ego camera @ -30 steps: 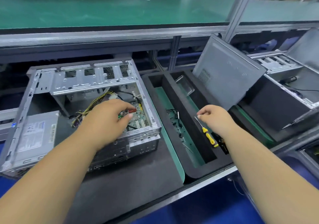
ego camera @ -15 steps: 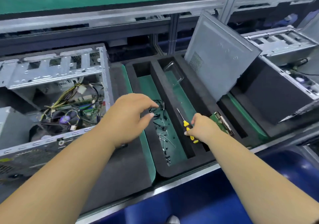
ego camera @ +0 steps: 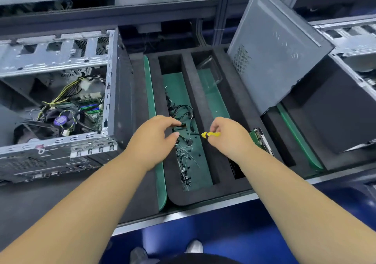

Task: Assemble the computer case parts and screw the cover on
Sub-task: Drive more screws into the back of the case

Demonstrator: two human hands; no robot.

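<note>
Right now the right hand (ego camera: 225,136) is curled around the handle of a small yellow-handled screwdriver (ego camera: 210,134), holding it roughly level with its dark shaft pointing left, over the left slot of the black foam parts tray (ego camera: 205,198). That grip looks like a carrying hold rather than a driving one, probably so the tip can meet a screw. The left hand (ego camera: 154,139) hovers beside it with thumb and forefinger bent toward each other over the tangle of black cables (ego camera: 183,110); the fingertips are near a connector, but I cannot tell whether they pinch anything.

Below both hands, a scatter of small black screws (ego camera: 186,174) and thin wire ties lies on the green floor of that slot, kept together there so fasteners stay within reach. In the next slot sits a clear plastic box (ego camera: 210,72), and a green circuit board (ego camera: 259,141) stands on edge just beyond the right wrist.

Further out, the open grey metal computer case (ego camera: 61,105) lies on its side at the left, its yellow wiring and fan exposed, so the cover is not yet on. The grey steel side cover (ego camera: 278,60) leans tilted against a dark block at the right, well apart from the case, likely parked until the inside work is finished.
</note>
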